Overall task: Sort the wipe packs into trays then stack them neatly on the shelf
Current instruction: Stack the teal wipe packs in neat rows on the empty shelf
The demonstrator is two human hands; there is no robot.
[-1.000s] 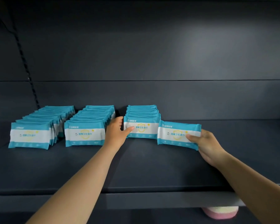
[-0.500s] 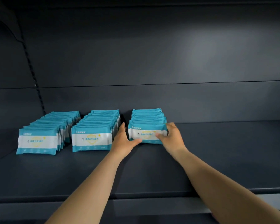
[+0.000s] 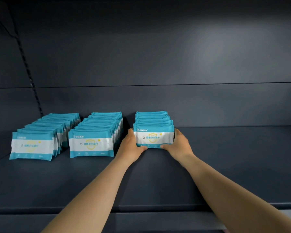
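Nearest the camera, two bare forearms reach over the front lip of the dark grey metal shelf (image 3: 141, 185). The left hand (image 3: 132, 145) cups the left end of the front teal-and-white plastic wipe pack (image 3: 154, 137), thumb tucked under its lower edge. The right hand (image 3: 179, 145) mirrors it on the right end, so the pack is squeezed between both hands at the head of the right-hand row (image 3: 152, 117). That row looks short and probably has room to grow. Further left stand two longer rows of upright packs, the middle row (image 3: 97, 132) and the left row (image 3: 45, 133), both apparently finished. No trays are visible anywhere. Behind everything, the dark back panel (image 3: 158, 56).
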